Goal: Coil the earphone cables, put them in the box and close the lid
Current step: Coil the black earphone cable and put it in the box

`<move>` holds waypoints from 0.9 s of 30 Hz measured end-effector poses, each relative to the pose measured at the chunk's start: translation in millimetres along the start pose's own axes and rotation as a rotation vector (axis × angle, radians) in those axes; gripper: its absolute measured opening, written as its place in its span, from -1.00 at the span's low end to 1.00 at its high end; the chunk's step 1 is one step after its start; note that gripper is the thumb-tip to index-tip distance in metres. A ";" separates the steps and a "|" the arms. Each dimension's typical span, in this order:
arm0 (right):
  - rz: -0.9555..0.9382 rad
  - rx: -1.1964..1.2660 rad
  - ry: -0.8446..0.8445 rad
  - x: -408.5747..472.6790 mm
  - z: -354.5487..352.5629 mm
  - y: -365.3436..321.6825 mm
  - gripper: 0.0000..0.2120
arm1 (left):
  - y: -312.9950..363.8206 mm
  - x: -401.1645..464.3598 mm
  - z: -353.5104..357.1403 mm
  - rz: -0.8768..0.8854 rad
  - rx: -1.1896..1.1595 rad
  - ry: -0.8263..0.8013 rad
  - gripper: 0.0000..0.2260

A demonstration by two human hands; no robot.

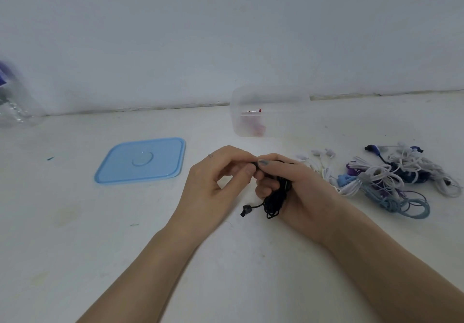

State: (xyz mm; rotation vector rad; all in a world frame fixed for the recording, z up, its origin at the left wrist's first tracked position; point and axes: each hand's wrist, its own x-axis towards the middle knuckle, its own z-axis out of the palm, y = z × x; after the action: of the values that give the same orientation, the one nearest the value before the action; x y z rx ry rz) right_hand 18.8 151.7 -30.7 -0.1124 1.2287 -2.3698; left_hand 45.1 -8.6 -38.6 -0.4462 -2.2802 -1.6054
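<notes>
My right hand [298,184] grips a bundle of black earphone cable [277,197], with loops and one earbud [245,209] hanging below it. My left hand [216,177] meets it from the left and pinches the top end of the same cable between thumb and fingers. Behind my hands stands the clear plastic box [270,110], open, with a red coiled earphone inside. The light blue lid [141,159] lies flat on the table to the left. A tangled pile of white, blue and purple earphones [384,177] lies to the right.
The white table [75,222] ends at a white wall close behind the box. A clear plastic bag [12,101] with something dark blue sits at the far left edge. A small dark fleck lies left of the lid.
</notes>
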 end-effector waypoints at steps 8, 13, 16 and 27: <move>0.048 0.076 -0.053 -1.0 -0.9 -0.9 -0.84 | -0.1 1.2 -1.7 0.018 -0.068 -0.020 -0.79; 0.057 0.079 0.005 -0.3 -0.3 -0.5 -0.95 | -1.7 1.7 -0.6 -0.007 -0.014 -0.035 -0.83; 0.033 0.105 0.090 2.8 -1.9 -1.6 -0.90 | -1.3 1.5 -1.3 -0.066 -0.039 -0.035 -0.77; -0.031 0.168 0.147 5.9 -6.7 -6.7 -0.80 | -3.6 -4.8 -4.0 -0.048 0.161 -0.204 -0.85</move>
State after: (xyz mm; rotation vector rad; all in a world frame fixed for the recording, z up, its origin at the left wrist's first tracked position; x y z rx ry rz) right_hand 9.2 157.4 -30.2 0.0994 1.0926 -2.5353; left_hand 48.2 -14.0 -42.4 -0.5402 -2.5665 -1.4407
